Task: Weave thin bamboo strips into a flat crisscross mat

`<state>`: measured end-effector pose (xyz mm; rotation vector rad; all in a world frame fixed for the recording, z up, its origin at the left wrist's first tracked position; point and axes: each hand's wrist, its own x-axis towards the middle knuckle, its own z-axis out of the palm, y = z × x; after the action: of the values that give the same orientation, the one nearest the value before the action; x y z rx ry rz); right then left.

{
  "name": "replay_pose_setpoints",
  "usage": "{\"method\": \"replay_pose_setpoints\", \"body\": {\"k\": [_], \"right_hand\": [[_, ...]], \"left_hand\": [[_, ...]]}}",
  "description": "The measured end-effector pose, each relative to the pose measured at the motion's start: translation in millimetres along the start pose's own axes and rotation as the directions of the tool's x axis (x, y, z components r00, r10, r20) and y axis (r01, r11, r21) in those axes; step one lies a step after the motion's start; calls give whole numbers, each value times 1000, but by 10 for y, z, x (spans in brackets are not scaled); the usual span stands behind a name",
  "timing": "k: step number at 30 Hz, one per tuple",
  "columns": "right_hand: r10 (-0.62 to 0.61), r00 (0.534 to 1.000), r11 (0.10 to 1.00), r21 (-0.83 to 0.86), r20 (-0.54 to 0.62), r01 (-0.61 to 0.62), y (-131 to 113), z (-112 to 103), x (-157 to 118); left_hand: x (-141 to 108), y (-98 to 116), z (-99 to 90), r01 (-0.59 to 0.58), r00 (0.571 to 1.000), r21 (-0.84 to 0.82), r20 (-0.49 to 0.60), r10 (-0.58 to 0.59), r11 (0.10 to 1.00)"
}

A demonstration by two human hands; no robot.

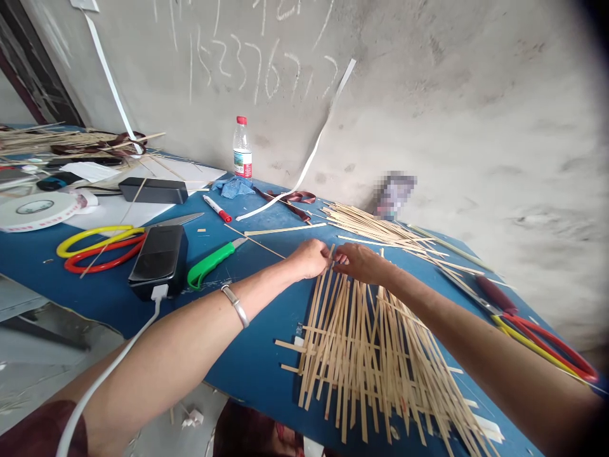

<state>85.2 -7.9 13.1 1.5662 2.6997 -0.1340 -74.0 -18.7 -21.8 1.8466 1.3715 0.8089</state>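
Note:
Below my hands, thin bamboo strips [352, 355] lie fanned out lengthwise, partly interlaced with several crosswise strips. At the far left end of this lattice, my left hand [311, 259] pinches the upper end of one bamboo strip [332, 254] between thumb and fingers. Close beside it, my right hand [360, 261] has its fingers curled near the same strip end. Whatever those right fingertips grip, if anything, is too small to make out. My right forearm passes above the right part of the lattice and hides some strips.
Loose bamboo strips [380, 228] are piled near the wall. Scissors [537, 336] lie at right; a green-handled knife [214, 263], a black device [159, 257] with a white cable and more scissors [102, 244] are at left. A bottle [242, 152] stands behind a red-capped marker [217, 208].

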Motion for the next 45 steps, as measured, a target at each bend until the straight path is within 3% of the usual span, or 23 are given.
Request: {"method": "replay_pose_setpoints", "body": {"k": [13,17,23,28,45], "right_hand": [[7,1000,990,142,-25,-3,26,-23,60],[1,1000,995,95,-31,2,25,-24,43],[67,991,990,-114,-116,-80,89,-5,18],[33,998,976,-214,-62,-46,133,-8,26],[42,999,979,-200,26,-36,83,-83,140]], "left_hand": [[22,-7,5,-23,1000,32,10,23,999],[25,-13,11,-29,999,21,36,28,999],[25,-13,13,-27,998,5,49,27,1000],[17,-13,12,-33,998,-10,51,33,999],[-9,29,9,-20,999,-20,25,21,1000]]}}
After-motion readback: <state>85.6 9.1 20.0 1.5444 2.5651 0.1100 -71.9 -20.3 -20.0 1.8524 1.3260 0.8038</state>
